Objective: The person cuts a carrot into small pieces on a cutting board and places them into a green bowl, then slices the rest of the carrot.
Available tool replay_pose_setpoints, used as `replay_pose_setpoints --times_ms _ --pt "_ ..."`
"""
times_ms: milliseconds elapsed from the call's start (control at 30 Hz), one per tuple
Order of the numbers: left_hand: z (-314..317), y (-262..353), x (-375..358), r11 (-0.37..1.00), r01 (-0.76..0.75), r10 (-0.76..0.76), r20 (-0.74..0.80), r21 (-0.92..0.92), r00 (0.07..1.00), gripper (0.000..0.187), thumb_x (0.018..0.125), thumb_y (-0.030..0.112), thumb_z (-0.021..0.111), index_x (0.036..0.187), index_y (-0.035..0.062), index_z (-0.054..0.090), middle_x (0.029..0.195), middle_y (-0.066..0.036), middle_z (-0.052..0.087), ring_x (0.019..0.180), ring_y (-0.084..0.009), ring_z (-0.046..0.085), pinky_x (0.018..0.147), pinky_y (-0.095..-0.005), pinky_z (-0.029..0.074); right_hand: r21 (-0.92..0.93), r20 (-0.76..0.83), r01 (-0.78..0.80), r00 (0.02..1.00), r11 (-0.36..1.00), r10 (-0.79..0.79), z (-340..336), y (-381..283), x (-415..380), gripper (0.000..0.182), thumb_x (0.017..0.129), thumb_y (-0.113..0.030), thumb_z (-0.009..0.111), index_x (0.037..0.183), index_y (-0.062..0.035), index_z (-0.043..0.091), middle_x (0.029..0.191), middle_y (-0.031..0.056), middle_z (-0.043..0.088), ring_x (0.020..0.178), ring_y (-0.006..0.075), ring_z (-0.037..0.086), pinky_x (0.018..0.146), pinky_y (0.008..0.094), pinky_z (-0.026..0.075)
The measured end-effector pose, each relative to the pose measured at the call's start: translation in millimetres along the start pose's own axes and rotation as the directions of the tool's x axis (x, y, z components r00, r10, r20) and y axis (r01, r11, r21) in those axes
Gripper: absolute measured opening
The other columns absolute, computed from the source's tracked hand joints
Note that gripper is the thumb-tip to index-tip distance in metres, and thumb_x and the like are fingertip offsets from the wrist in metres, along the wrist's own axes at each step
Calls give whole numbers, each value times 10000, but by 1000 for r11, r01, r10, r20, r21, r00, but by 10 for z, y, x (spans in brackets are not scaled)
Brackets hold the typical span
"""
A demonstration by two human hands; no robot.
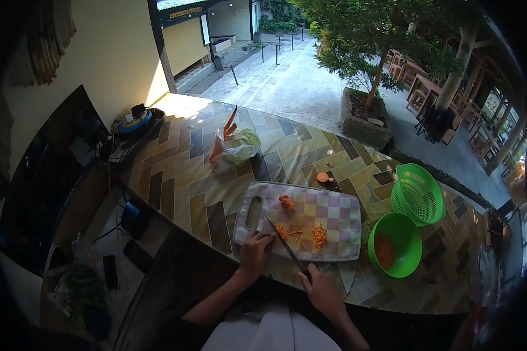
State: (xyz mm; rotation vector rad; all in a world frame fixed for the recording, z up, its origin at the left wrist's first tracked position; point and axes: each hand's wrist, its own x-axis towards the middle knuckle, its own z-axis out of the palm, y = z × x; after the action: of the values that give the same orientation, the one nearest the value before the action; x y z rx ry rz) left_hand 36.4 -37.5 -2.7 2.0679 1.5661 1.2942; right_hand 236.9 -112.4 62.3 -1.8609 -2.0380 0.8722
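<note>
A checkered cutting board (341, 219) lies on the counter in front of me. My right hand (322, 289) is wrapped round the handle of a knife (288, 248), whose blade slants up and left across the board. At the board's front left, my left hand (256, 253) has its fingers curled together beside the blade; what they hold, if anything, is hidden. Chopped carrot (281, 231) lies by the blade, with a few thin strips beside it. A second pile of chopped carrot (320, 237) sits to the right. Farther back on the board rests a carrot chunk (286, 202).
A green bowl (413, 237) holding shredded orange pieces stands right of the board, touching a green colander (418, 193) behind it. A round carrot slice (322, 176) lies behind the board. Farther back sits a plastic bag of vegetables (237, 147). The herringbone-tiled counter (205, 196) has a curved front edge.
</note>
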Motion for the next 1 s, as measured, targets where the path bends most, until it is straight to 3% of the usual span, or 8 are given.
replay_pose_setpoints --times_ms 100,300,433,533,633,733,833,1000 --pt "54 -29 74 975 213 -205 108 -64 973 128 802 31 698 922 15 738 871 -139 707 809 -303 678 713 -384 524 81 -53 -50 997 995 54 -67 17 -77 304 948 -322 622 980 -24 578 731 211 657 749 404 671 647 488 492" --pt "-231 111 193 965 256 -252 56 -62 966 134 777 -28 680 898 26 698 841 -126 682 830 -288 643 731 -404 517 89 -181 -47 981 995 62 -50 167 -138 311 820 -285 760 970 -40 642 757 182 682 745 374 685 638 443 504" --pt "-245 5 308 972 208 -214 -43 -111 976 183 778 4 723 937 47 644 871 -98 657 849 -273 610 775 -380 494 57 -231 4 973 998 9 -64 214 -171 293 826 -299 749 986 -78 644 737 162 686 735 368 687 652 465 514" --pt "-249 57 408 977 149 -140 71 -151 988 290 748 96 795 1001 73 654 926 -78 670 910 -252 603 792 -373 494 65 -228 -9 973 998 23 -79 238 -202 290 809 -281 762 980 -76 649 753 155 690 744 368 686 665 461 516" --pt "-255 275 483 999 26 -24 72 -27 997 367 710 195 846 1014 95 666 1026 -83 658 1023 -291 561 928 -404 448 50 -244 -34 969 998 45 -115 210 -240 314 768 -245 792 968 -44 655 761 174 686 758 371 689 657 432 520" --pt "-161 294 469 989 143 -147 142 36 979 412 666 233 871 1016 118 687 1121 -91 637 1118 -330 502 1015 -431 391 33 -277 -37 960 999 45 -120 225 -293 315 764 -239 790 973 -47 656 759 169 687 755 368 689 663 433 519" --pt "-30 167 456 987 147 -153 101 65 983 338 701 228 844 1000 146 707 1025 -59 657 1035 -288 556 948 -449 414 33 -284 -48 957 998 56 -158 245 -374 304 758 -236 790 959 -47 662 760 170 689 754 364 690 672 432 519" --pt "30 17 508 935 354 -334 309 -11 891 235 728 235 819 920 117 755 941 -46 707 964 -238 606 879 -409 419 42 -229 -98 968 994 105 -324 285 -571 314 770 -281 786 976 -68 680 774 161 697 771 364 688 682 442 517"
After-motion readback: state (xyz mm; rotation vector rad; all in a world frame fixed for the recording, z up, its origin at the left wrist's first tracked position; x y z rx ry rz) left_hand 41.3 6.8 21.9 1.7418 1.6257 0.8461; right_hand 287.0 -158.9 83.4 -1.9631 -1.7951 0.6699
